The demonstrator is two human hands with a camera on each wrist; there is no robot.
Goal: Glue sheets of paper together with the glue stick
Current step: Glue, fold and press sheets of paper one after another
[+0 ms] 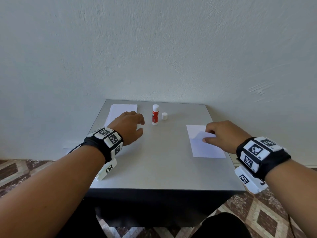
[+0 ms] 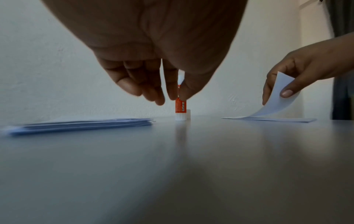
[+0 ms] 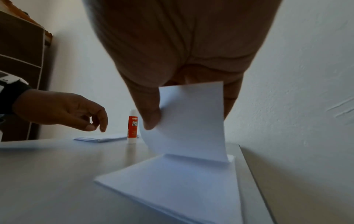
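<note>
My left hand hovers with fingers loosely spread and holding nothing, just to the left of the glue stick, which stands upright, long axis vertical, near the middle of the tabletop's far edge; I judge this hand far nearer to it than the right. The stick is red-labelled with a white base and uncapped, its white cap standing just to its right. My right hand pinches the lifted corner of the top sheet on the right stack by the right edge, while another stack lies at the far left corner.
</note>
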